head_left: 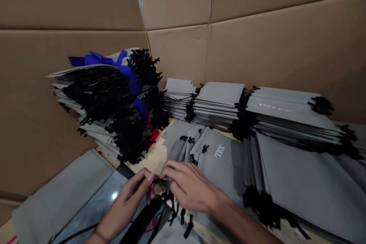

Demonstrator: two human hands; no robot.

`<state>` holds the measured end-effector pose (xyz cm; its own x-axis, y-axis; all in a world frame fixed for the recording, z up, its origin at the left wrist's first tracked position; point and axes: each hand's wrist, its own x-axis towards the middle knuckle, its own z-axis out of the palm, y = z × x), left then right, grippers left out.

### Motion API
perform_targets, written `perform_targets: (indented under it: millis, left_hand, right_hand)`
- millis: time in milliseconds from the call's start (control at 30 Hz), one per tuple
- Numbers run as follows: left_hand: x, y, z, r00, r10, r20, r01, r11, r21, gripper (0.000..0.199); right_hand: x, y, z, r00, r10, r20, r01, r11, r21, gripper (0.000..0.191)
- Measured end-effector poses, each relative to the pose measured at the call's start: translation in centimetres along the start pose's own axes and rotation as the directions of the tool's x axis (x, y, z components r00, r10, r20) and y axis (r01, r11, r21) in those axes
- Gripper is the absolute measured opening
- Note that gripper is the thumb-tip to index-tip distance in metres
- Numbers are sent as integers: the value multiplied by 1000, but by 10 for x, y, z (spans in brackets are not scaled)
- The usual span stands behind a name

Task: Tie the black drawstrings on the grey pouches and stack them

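My left hand (pixel 133 194) is closed in a pinch on a short black cord (pixel 160 180) at the bottom middle. Facing it, my right hand (pixel 187 185) has its fingers curled round the cord's other end. Further knotted black cord ends (pixel 174 213) dangle just below my fingers. Behind my right hand lie grey drawstring pouches (pixel 220 156) with white lettering and small black knots, fanned over one another. Part of another grey fabric piece (pixel 174 233) shows beneath my hands; whether the held cord belongs to it, I cannot tell.
Cardboard walls (pixel 177 49) enclose the back and left. A tall pouch bundle tied with blue ribbon (pixel 130 78) leans at left. Stacked pouches (pixel 219 103) line the back, with a larger stack (pixel 309 183) at right. Folded grey fabric (pixel 65 194) lies on a shiny surface (pixel 94 206).
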<state>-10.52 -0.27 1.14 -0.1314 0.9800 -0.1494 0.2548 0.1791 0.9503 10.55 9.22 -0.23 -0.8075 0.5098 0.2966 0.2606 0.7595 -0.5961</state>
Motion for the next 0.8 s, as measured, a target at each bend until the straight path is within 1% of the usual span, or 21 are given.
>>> perform_targets:
  millis: [100, 167, 267, 367, 433, 500, 600, 667, 733, 800]
  left_hand:
    - [0, -2, 5, 995, -12, -100, 7, 999, -45, 44]
    - [-1, -5, 9, 992, -36, -121, 26, 996, -86, 50]
    - [-1, -9, 14, 996, -28, -88, 17, 992, -122, 55]
    - [0, -7, 17, 998, 51, -28, -53, 995, -88, 54]
    - [-2, -4, 15, 993, 119, 10, -119, 993, -17, 51]
    - [-4, -2, 13, 981, 186, 49, -189, 978, 92, 42]
    - [-8, -2, 13, 956, 265, 127, -289, 923, 253, 25]
    - [-9, -4, 17, 939, 294, 180, -338, 888, 311, 21]
    - [-8, -7, 23, 921, 322, 221, -386, 831, 399, 23]
    - [-6, -9, 30, 906, 341, 249, -423, 742, 521, 24]
  right_hand:
    - [0, 0, -5, 1000, 19, 2, -19, 1000, 7, 30]
    - [0, 1, -6, 999, 31, -11, -32, 999, -20, 31]
    - [-2, 1, -7, 999, 37, -31, -39, 997, -68, 31]
    - [-5, 0, -9, 999, 35, -40, -39, 995, -89, 28]
    - [-9, 0, -11, 998, 32, -48, -37, 995, -90, 27]
    - [-13, 2, -13, 998, 25, -59, -30, 996, -82, 28]
    - [-20, 6, -15, 997, 6, -82, -10, 999, -51, 29]
    - [-24, 9, -15, 995, -8, -104, 6, 1000, -19, 30]
    - [-27, 13, -15, 991, -16, -131, 18, 1000, 17, 30]
    - [-30, 16, -16, 988, -18, -156, 26, 998, 51, 29]
